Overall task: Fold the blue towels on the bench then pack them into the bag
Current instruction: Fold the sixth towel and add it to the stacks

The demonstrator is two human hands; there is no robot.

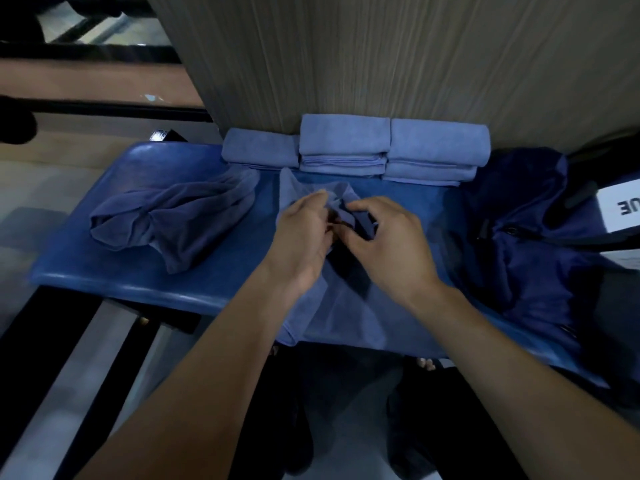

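Seen from the head camera, a blue towel (346, 306) is spread across the near edge of a padded blue bench (114, 278), and its bunched upper edge is pinched between curled fingers of both the left hand (304, 233) and the right hand (388, 244), which meet at the cloth's middle. Beyond the grip, against a wood-grain wall (381, 57), folded towels are lined up in three piles: a single one (259, 148) beyond and to the left, a centre stack (344, 143) straight beyond, and a right stack (436, 148); the layers in the two stacks cannot be counted surely. Left of the grip, one crumpled towel (173, 220) lies unfolded. Right of the grip, a dark blue bag (526, 237) sits slumped on the bench. The work is judged past halfway on folding: two towels remain unfolded, and packing has apparently not begun.
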